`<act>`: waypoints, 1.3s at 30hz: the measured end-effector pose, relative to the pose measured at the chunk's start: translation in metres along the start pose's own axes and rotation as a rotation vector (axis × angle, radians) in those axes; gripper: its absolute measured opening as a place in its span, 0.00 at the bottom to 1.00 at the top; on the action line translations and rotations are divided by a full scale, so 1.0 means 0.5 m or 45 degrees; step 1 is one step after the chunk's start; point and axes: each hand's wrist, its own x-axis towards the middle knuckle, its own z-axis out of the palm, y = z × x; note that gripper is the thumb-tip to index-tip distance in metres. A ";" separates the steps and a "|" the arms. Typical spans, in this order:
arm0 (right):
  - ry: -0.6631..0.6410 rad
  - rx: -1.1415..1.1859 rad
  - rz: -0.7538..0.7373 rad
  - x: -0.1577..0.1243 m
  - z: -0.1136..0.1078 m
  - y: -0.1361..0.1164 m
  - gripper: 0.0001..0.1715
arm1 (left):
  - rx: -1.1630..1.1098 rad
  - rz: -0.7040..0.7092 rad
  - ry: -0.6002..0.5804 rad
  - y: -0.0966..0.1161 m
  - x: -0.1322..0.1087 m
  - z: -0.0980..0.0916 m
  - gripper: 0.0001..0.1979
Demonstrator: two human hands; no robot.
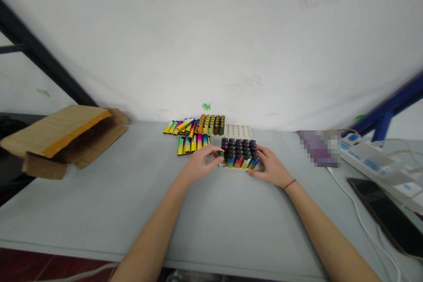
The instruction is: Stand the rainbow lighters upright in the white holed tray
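A white tray (228,165) stands mid-table, filled with several upright rainbow-coloured lighters (239,152) with black tops. My left hand (200,163) is at the tray's left edge, thumb and fingers pinched on one lighter (220,155) at that side. My right hand (272,167) rests against the tray's right side, fingers curled along it. Behind lie several loose lighters (191,141) flat on the table, a standing row of yellowish lighters (211,124), and an empty white tray (238,131).
An open cardboard box (62,136) lies at the left. On the right are a power strip (370,156) with white cables, a dark phone (386,216) and a blurred purple item (319,147). A white wall rises right behind the grey table (99,211).
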 end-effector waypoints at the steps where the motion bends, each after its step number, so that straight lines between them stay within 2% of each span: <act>1: 0.001 -0.001 -0.003 0.000 0.000 0.000 0.38 | 0.019 0.010 -0.003 0.000 0.000 0.000 0.10; 5: -0.004 -0.003 -0.007 0.002 -0.003 -0.002 0.38 | 0.071 0.042 -0.002 -0.004 0.000 -0.001 0.10; 9: -0.001 0.006 -0.005 0.001 -0.002 -0.002 0.38 | 0.061 0.011 0.008 -0.012 -0.004 0.008 0.14; 14: 0.006 0.009 -0.006 0.000 -0.002 -0.001 0.38 | 0.181 0.140 0.029 -0.009 -0.007 0.015 0.11; 16: 0.002 -0.003 -0.006 0.001 -0.003 -0.002 0.37 | 0.233 0.130 0.170 -0.009 -0.003 0.003 0.08; 20: -0.006 -0.011 0.004 0.001 -0.003 -0.004 0.37 | 0.554 -0.083 0.641 -0.035 0.004 -0.060 0.08; 22: -0.006 -0.002 0.010 0.001 -0.003 -0.004 0.37 | 0.737 -0.229 0.709 -0.058 0.003 -0.101 0.11; 25: -0.013 0.002 0.008 0.001 -0.003 -0.003 0.38 | 0.879 -0.399 0.684 -0.091 -0.003 -0.146 0.15; 27: -0.015 -0.003 0.007 0.001 -0.003 -0.003 0.38 | 0.958 -0.490 0.632 -0.108 -0.007 -0.160 0.18; 32: -0.016 -0.011 0.017 0.002 -0.005 -0.006 0.37 | 1.049 -0.584 0.446 -0.125 -0.007 -0.164 0.17; 39: -0.004 -0.016 0.002 0.002 -0.004 -0.006 0.38 | 1.175 -0.720 0.327 -0.103 -0.007 -0.155 0.25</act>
